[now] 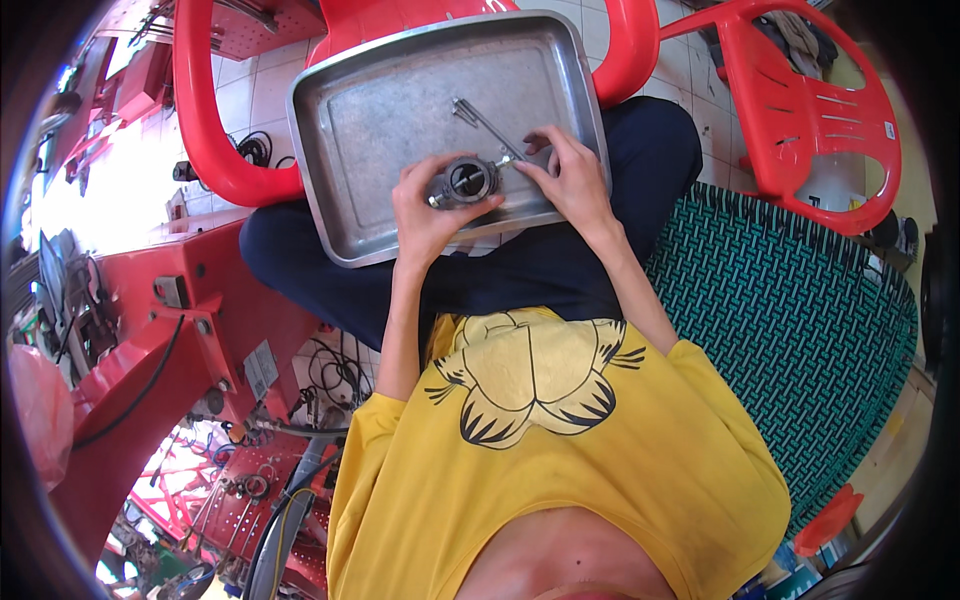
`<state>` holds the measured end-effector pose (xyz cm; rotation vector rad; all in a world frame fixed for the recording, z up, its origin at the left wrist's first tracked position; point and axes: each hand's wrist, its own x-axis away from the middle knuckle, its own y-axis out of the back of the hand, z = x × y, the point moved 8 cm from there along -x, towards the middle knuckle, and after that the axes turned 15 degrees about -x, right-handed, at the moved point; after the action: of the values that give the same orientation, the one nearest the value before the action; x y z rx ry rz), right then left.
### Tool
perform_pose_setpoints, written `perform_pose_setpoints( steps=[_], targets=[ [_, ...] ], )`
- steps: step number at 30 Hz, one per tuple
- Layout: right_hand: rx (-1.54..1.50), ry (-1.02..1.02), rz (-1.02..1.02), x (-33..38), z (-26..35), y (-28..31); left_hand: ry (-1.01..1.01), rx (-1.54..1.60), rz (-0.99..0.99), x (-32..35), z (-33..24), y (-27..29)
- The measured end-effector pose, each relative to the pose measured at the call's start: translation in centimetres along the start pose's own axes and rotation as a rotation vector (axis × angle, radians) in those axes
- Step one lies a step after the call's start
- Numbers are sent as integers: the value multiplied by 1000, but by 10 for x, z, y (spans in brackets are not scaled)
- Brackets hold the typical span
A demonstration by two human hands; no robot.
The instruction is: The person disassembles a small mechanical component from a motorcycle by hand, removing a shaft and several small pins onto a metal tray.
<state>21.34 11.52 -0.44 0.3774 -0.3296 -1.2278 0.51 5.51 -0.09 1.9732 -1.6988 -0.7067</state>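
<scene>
Red metal frame (160, 300): lower left of the frame, flat painted faces meeting at angles, bolts set along it.
Near chair (195, 120): upper left to top centre, smooth red plastic with thick, rounded arms either side of the tray.
Black cables (335, 375): left of centre, thin loose loops by the tiled floor.
Tray (370, 130): upper centre, dull grey metal, rectangular with rounded corners and a raised rim.
Left hand (425, 210): centre of the frame, over the tray; its fingers grip the round part, thumb on the lower side.
Round part (468, 178): centre, above the lower half of the tray, grey metal with a ring-shaped rim, a dark hollow and small fittings sticking out.
Slim metal pieces (490, 128): upper centre, long and straight, lying on the tray.
Yellow shirt (560, 480): lower centre, soft cloth with a black-lined print.
Right hand (578, 185): right of centre, thumb and forefinger bent beside a bright fitting; I can't tell whether they pinch it.
Woven surface (780, 330): right side, tight green-and-black weave, curved edge.
Far chair (820, 130): upper right, red plastic, slotted back.
</scene>
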Motion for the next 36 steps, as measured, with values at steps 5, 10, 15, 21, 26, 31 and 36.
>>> perform_pose_setpoints(
  steps=[5, 10, 15, 21, 26, 31, 36],
  targets=[
    [61, 64, 21, -3, -5, -6, 147, 197, -71, 2, 10, 3],
    [129, -5, 35, -3, -5, -10, 209, 287, -180, -1, 22, 9],
    [137, -45, 43, -5, -8, -12, 215, 285, -186, -1, 16, 11],
    [14, -44, 9, -6, -15, -9, 250, 301, -155, 0, 19, 11],
    [1, 19, -20, -4, -16, -8, 335, 373, -210, 3, 30, 13],
    [64, -5, -18, -1, -4, -7, 405, 525, -326, 5, 37, 16],
    [79, 15, 11, -2, -8, -9, 531, 642, -466, 13, 55, 20]
  ],
)
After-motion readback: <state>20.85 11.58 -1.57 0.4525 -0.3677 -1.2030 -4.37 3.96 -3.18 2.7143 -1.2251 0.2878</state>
